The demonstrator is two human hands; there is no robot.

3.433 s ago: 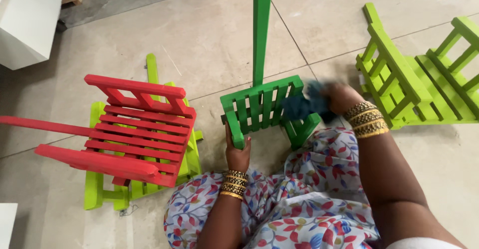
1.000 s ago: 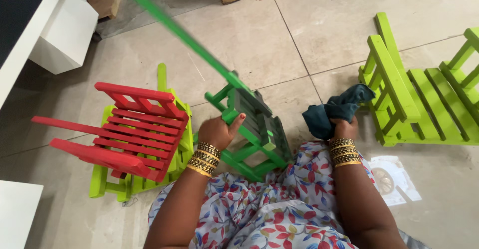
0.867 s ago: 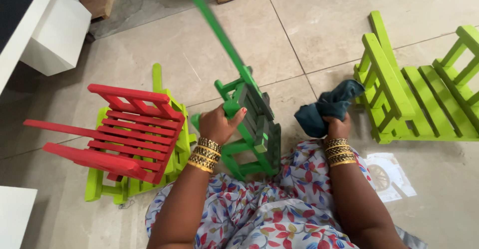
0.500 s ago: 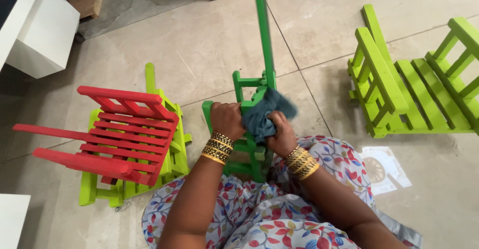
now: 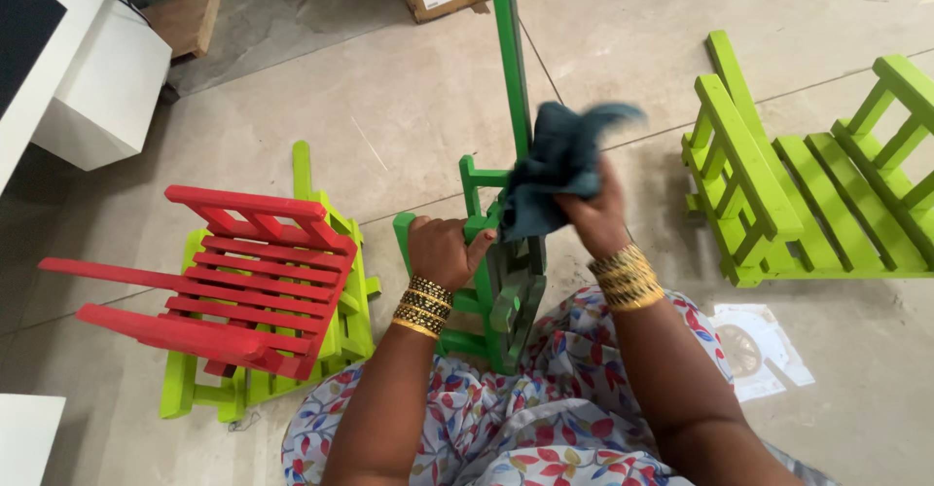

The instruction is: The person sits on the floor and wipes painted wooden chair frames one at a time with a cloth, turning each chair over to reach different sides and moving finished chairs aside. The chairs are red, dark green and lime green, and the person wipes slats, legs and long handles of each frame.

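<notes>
Head view. My left hand (image 5: pixel 446 251) was closed around the frame of the dark green chair (image 5: pixel 496 282), which stood tipped on the floor (image 5: pixel 409 87) against my knees, its long green leg (image 5: pixel 510 58) rising toward the top of the frame. My right hand (image 5: pixel 595 216) was clenched on a bunched dark blue cloth (image 5: pixel 555 170), pressed against the chair's upper rail just beside the left hand. The cloth's loose corner was blurred, so I could not tell how much of it met the wood.

To my left, a red chair (image 5: pixel 233 272) lay stacked on a lime chair (image 5: pixel 321 252). To my right, two lime chairs (image 5: pixel 778 194) lay on their sides, well apart from the work. A sheet of paper (image 5: pixel 754 345) lay by my right knee.

Judgement: wiping would go best with the left hand holding the frame steady, the cloth folded flat against each slat, and strokes run along the rail rather than across it.
</notes>
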